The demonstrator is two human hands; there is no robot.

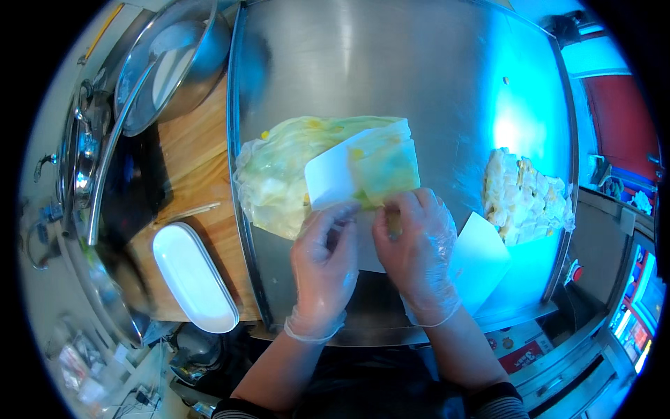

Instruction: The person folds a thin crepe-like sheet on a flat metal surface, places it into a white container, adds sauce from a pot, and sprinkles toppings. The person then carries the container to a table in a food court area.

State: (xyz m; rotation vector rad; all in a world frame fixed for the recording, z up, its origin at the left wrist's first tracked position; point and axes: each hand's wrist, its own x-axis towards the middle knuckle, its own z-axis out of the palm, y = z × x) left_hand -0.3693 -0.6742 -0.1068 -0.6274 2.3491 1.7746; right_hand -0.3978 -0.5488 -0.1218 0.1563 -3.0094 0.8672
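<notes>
My left hand [327, 256], in a clear plastic glove, pinches the near edge of a thin, translucent yellow-green sheet of dough [277, 178]. My right hand [416, 246], gloved alike, has thumb and finger curled at the same edge, to the right. The sheet spreads over a steel work surface [366, 68]. A flap of it lies folded over a white plastic scraper [330, 175]. Beside my right forearm rests another white scraper [481, 262]. Cut pieces of filled dough [523, 196] form a patch at the right side of the steel surface.
At the left, a wooden board [196, 141] bears stacked white oval plates [193, 277] and thin sticks [191, 212]. A large steel bowl [212, 73] with a long-handled ladle [112, 152] stands at the back left. A raised metal rim [238, 157] borders the steel surface.
</notes>
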